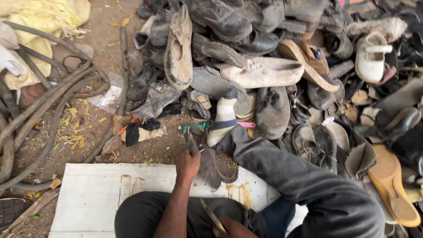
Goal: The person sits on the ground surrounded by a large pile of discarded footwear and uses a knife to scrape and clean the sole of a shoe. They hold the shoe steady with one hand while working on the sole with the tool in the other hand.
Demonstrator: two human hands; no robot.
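Sitting on a white painted wooden board (92,194) laid on bare dirt, we work on a worn grey shoe sole (216,165) that lies flat on the board's far edge, just in front of our knees. Our left hand (187,164) is closed around the near end of the sole and a dark strip rising from it, pinning the piece down. Our right hand (233,229), low at the frame's edge, is wrapped around a slim metal-bladed tool (211,216) whose tip points up toward the sole; how tightly the fingers close we cannot tell, since most of the hand is cut off. One leg in dark grey trousers (299,176) stretches forward, its foot in a striped white-and-blue sock (224,117) resting against a heap of old shoes (273,53) that fills the upper right ground: cracked black leather pairs, a pale slip-on, a small white child's shoe (371,55) and a tan sole (392,185) lying upturned. Black rubber hoses (44,114) curl across the dirt on the left, beside yellow sacking (39,22). To do this step well, we judge, the holding hand should stay firm and clear of the blade's path, the sole should remain flat against the board, and the tool should travel in short, shallow strokes away from the fingers.
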